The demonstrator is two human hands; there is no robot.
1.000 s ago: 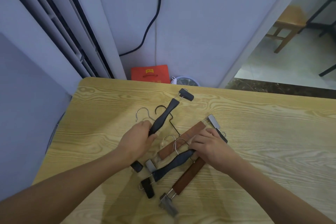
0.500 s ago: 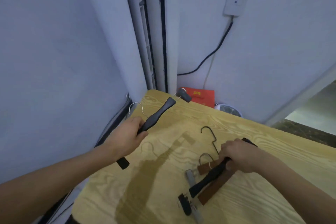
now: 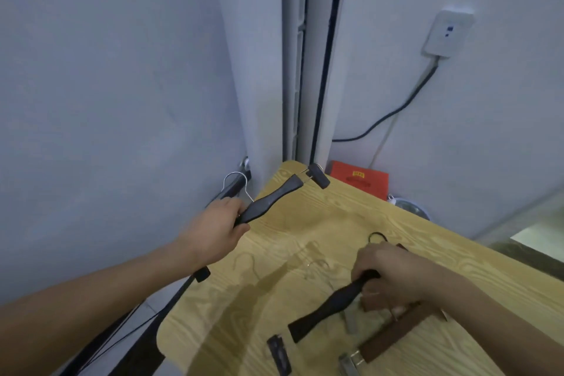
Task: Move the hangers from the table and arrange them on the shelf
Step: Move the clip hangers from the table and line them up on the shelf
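The left hand [image 3: 218,230] grips a black hanger [image 3: 268,200] at its middle, held above the far-left corner of the wooden table [image 3: 305,238]. The right hand [image 3: 393,275] curls round a second black hanger [image 3: 332,305], over brown hangers [image 3: 393,336] lying on the table.

The desk [image 3: 335,223] is pale wood-grain, smooth with a soft sheen. At ten o'clock the black hanger [image 3: 268,200] looks matt, its hook [image 3: 236,183] bright wire metal. At five o'clock, a brown hanger [image 3: 393,336], possibly wood, carries dull metal clips [image 3: 348,365].
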